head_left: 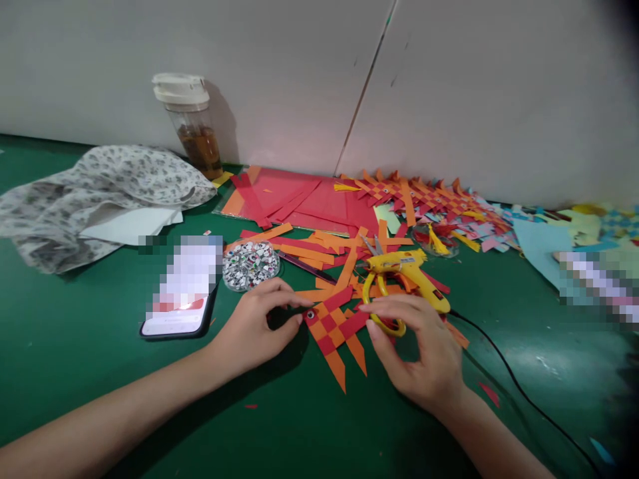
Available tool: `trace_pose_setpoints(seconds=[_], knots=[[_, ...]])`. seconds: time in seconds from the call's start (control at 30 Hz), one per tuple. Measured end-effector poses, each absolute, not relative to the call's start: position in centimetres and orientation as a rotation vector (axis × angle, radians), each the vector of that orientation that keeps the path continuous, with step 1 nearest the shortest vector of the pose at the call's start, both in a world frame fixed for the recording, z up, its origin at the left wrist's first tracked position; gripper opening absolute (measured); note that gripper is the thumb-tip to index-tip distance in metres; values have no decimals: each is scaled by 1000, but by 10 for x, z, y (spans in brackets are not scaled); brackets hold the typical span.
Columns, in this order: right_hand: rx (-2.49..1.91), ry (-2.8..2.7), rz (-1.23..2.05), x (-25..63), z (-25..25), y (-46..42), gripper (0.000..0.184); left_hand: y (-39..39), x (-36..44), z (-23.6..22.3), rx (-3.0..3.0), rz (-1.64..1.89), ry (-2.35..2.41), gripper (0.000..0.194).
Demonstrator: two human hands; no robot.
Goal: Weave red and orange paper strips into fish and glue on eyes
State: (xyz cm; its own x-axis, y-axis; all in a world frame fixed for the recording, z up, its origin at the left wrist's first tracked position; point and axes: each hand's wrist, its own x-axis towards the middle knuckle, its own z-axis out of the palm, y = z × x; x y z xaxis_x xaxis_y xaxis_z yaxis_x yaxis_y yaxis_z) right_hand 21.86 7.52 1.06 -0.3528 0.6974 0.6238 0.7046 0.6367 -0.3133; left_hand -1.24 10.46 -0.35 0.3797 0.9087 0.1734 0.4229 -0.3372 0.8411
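Note:
A woven red and orange paper fish [328, 327] lies between my hands, with a googly eye [310, 315] near its left corner. My left hand [257, 326] pinches that corner between thumb and forefinger. On the opposite side, my right hand [424, 349] has thumb and forefinger closed at the end of a red strip of the fish. Pointed orange strips hang toward me from its lower edge. Just behind my right fingers are yellow-handled scissors [368, 293], partly covered by a yellow glue gun [399, 261]. A round clear case of googly eyes [251, 265] sits beyond my left hand.
Loose orange strips [309, 251] and red paper sheets [299, 193] lie behind. Finished woven fish [434, 199] pile up near the wall. A phone [182, 289], a patterned cloth [114, 179] and a drink bottle [192, 126] stand left. The glue gun's cord [514, 376] runs right.

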Motion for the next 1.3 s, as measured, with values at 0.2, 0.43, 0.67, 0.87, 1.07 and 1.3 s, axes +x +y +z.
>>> trace_pose_setpoints(seconds=[0.2, 0.43, 0.67, 0.87, 1.07, 1.3], knots=[[-873, -2413, 223, 194, 6, 80, 31, 106, -21, -2, 1420, 1031, 1043, 23], [-886, -2387, 326, 187, 1, 88, 26, 107, -22, -2, 1295, 1051, 1013, 18], [-926, -2350, 357, 188, 1, 86, 29, 108, -22, -2, 1299, 1035, 996, 17], [-917, -2370, 370, 189, 1, 85, 29, 110, -22, -3, 1301, 1032, 993, 18], [-915, -2359, 359, 189, 1, 85, 28, 109, -22, -3, 1291, 1030, 991, 18], [-934, -2392, 368, 188, 0, 86, 25, 110, -22, -4, 1296, 1037, 991, 17]])
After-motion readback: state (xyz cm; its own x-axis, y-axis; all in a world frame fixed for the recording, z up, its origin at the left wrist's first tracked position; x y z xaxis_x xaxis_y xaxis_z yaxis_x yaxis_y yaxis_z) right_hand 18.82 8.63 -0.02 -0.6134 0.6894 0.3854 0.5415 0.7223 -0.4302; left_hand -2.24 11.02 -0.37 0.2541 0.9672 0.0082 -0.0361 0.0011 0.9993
